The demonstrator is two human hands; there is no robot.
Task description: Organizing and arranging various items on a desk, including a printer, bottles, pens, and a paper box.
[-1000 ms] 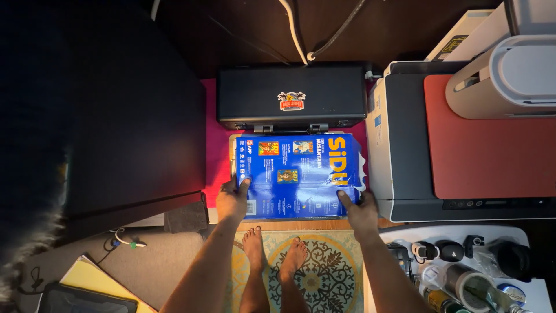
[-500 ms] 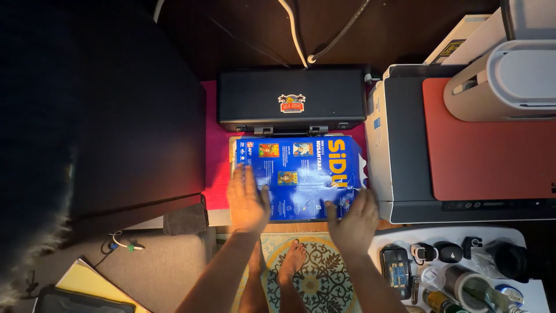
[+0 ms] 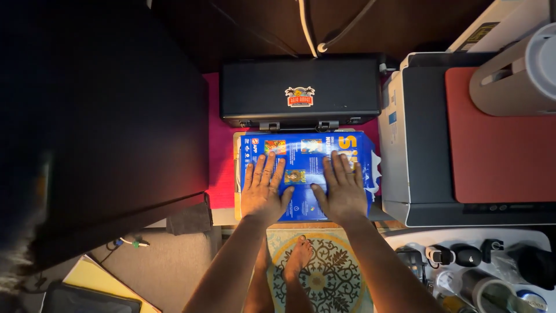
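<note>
A blue ream-like paper package [image 3: 303, 148] lies flat on the floor in front of a black hard case [image 3: 301, 90]. My left hand [image 3: 263, 188] rests palm down on the package's left half, fingers spread. My right hand [image 3: 341, 188] lies palm down on its right half, fingers also spread. Neither hand grips anything. The package's torn wrapper sticks out at its right edge.
A large printer-like machine [image 3: 423, 145] with a red mat on top stands to the right. A dark cabinet [image 3: 104, 127] fills the left. A patterned rug [image 3: 324, 272] with my bare feet lies below. Small gadgets sit on a white surface [image 3: 480, 261] at lower right.
My hands moved from gripping the package's near corners to lying flat on its top. The package sits slightly closer to the black case.
</note>
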